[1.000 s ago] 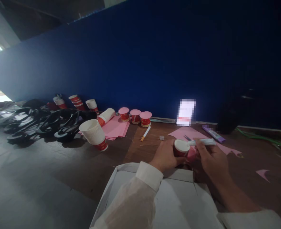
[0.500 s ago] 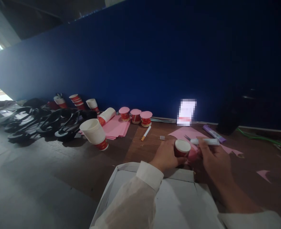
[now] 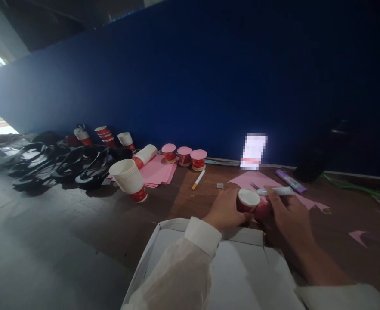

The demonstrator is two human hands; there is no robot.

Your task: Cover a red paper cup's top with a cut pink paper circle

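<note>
My left hand is wrapped round a short red paper cup, whose round white end faces up. My right hand pinches a slim white tube, its tip close to the cup's rim; whether it touches I cannot tell. A rounded pink paper piece lies beside the cup, partly hidden between the hands. Behind them, metal points, likely scissors, rest on a pink paper sheet.
Three short red cups with pink discs stand left of a lit phone. Further left are stacked paper cups, pink sheets and black straps. A white-and-orange knife-like stick, purple box and white carton are nearby.
The white tube has shifted slightly left over the cup's edge, and more of the pink piece beside the cup shows. My left hand keeps its hold on the cup.
</note>
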